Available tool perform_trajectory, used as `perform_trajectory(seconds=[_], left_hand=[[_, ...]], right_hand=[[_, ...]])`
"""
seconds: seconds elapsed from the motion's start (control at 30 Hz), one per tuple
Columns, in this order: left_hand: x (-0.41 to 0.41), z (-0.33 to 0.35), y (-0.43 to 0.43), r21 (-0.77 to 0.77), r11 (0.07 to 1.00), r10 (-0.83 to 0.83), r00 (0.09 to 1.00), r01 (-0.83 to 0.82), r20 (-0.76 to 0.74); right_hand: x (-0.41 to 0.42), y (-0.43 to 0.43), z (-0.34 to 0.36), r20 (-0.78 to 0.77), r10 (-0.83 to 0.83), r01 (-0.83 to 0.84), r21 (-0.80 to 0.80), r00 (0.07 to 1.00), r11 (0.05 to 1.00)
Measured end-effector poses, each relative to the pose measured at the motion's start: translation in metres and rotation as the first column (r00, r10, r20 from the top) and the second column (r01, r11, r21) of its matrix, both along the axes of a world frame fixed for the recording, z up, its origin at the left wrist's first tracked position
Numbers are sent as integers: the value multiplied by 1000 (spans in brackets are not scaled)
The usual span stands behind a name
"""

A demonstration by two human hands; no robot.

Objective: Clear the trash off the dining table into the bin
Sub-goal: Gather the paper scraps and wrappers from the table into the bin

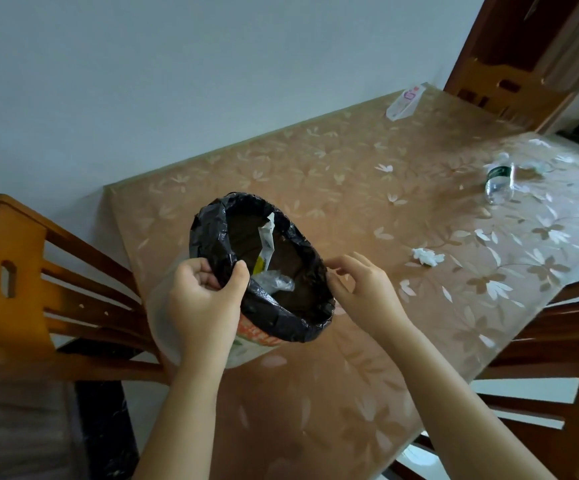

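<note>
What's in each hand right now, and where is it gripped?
The left hand pinches the bin's near rim through the black liner. The right hand is open beside the rim, holding nothing.

From my feed I see a plain pale wall [142, 81] running behind a long dining table [315, 174] laid with a tan cover printed in pale leaves and flowers. A wooden chair [21, 278] with a slatted back stands at the left, another chair [509, 88] at the far end, and more slatted chair backs [558, 341] along the right. Behind the far chair is what looks like a dark wooden door frame [482, 36]. Light glares off the cover's right side.
</note>
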State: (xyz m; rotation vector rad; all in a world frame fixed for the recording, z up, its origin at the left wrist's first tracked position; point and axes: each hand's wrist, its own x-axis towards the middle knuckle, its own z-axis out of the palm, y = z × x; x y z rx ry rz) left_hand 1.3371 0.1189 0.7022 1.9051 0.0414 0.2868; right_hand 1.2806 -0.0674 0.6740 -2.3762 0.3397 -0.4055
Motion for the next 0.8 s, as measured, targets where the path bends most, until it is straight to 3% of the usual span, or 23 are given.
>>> perform_trajectory(seconds=[0.1,0.4,0.8], left_hand=[[3,0,-14,15,999,-42,999,42,4],[15,3,-95,-6,971,-239,971,239,0],[44,-8,-193,135,939,-322,946,316,30]], right_hand=[[-18,-19,-13,-26,-116,115,-39,993,993],[-47,-116,-53,-116,-448,455,41,886,890],[-10,-221,-121,-235,-558,594,128,796,794]])
